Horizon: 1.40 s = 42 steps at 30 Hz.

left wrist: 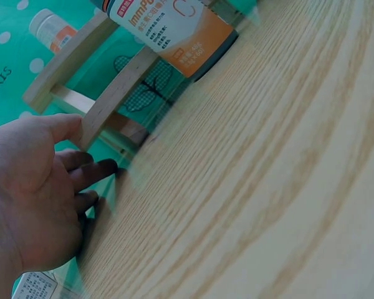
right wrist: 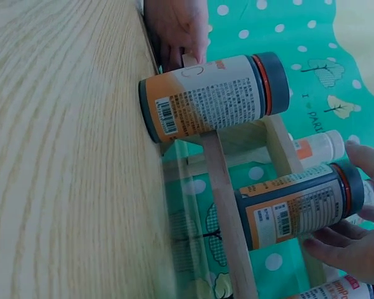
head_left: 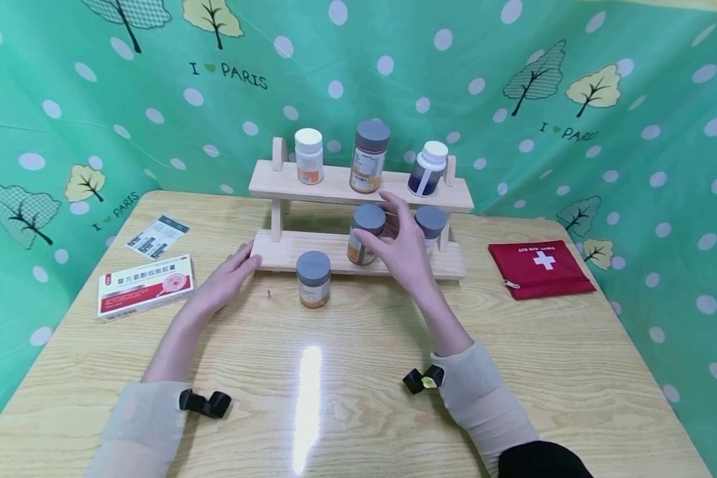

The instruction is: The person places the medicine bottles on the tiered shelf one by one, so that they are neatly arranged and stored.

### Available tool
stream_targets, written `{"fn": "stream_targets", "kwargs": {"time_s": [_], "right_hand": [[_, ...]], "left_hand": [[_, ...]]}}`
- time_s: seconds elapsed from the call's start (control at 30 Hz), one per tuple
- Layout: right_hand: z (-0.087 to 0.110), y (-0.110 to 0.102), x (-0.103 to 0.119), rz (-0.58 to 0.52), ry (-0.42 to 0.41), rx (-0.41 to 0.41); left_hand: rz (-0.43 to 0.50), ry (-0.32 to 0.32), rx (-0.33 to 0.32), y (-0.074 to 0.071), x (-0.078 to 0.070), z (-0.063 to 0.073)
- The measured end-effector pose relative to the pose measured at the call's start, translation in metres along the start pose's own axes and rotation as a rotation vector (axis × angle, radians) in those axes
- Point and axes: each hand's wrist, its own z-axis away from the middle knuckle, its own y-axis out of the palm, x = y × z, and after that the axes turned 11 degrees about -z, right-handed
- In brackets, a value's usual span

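A two-tier wooden rack [head_left: 295,244] stands on the table. At the left end of its lower shelf, my left hand [head_left: 226,277] touches the wood with extended fingers. My right hand [head_left: 403,251] reaches round a grey-lidded vitamin bottle [head_left: 358,251] on the lower shelf, thumb and fingers spread at either side. Slight gaps show between some digits and its lid. Another grey-lidded bottle [head_left: 431,222] stands right of it, partly behind the hand. In front of the rack, a third vitamin bottle [head_left: 314,292] with a white-and-orange label stands on the table; the right wrist view shows its side [right wrist: 206,93].
The upper shelf carries two white-capped bottles [head_left: 309,159] [head_left: 428,171] and a grey-lidded one [head_left: 367,162]. At left lie a medicine box [head_left: 146,287] and a blister pack [head_left: 157,237]. A red first-aid pouch [head_left: 538,269] lies at right, before a green curtain [head_left: 358,66].
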Motion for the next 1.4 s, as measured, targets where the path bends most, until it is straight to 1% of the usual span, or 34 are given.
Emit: {"fn": "stream_targets", "kwargs": {"time_s": [0.13,0.23,0.33,0.4,0.47,0.53,0.6,0.7,0.77,0.9,1.0,1.1,1.27,1.33,1.4], "right_hand": [[0.001,0.001,0.006,0.024,-0.094,-0.053],[0.002,0.003,0.013,0.006,-0.211,-0.116],[0.002,0.007,0.023,-0.049,-0.355,-0.160],[0.002,0.011,0.031,-0.093,-0.443,-0.166],[0.002,0.016,0.040,-0.136,-0.513,-0.158],[0.003,0.022,0.046,-0.176,-0.558,-0.139],[0.006,0.027,0.050,-0.205,-0.578,-0.118],[0.009,0.036,0.051,-0.226,-0.572,-0.068],[0.012,0.042,0.048,-0.219,-0.548,-0.018],[0.015,0.050,0.043,-0.171,-0.463,0.111],[0.017,0.053,0.039,-0.112,-0.405,0.195],[0.018,0.055,0.036,-0.027,-0.351,0.280],[0.017,0.057,0.032,0.190,-0.247,0.415],[0.018,0.058,0.029,0.260,-0.211,0.453],[0.019,0.058,0.025,0.297,-0.174,0.481]], "left_hand": [[-0.010,-0.001,0.004,-0.001,0.000,0.001],[-0.023,-0.004,0.001,-0.003,0.000,0.002],[-0.039,-0.012,-0.003,-0.005,0.000,0.003],[-0.050,-0.019,-0.002,-0.006,0.000,0.004],[-0.053,-0.020,-0.003,-0.007,0.000,0.004],[-0.052,-0.016,-0.002,-0.008,0.000,0.003],[-0.043,-0.013,0.001,-0.008,0.001,0.002],[-0.033,-0.008,0.006,-0.007,0.002,0.001],[-0.029,-0.010,0.007,-0.006,0.002,0.000],[-0.030,-0.017,0.003,-0.005,0.002,-0.001],[-0.026,-0.012,0.006,-0.004,0.002,-0.001],[-0.023,-0.005,0.006,-0.003,0.002,-0.001],[-0.036,-0.010,0.005,-0.003,0.002,-0.001],[-0.034,-0.005,0.005,-0.002,0.001,-0.001],[-0.027,0.006,0.001,-0.001,0.001,-0.002]]}}
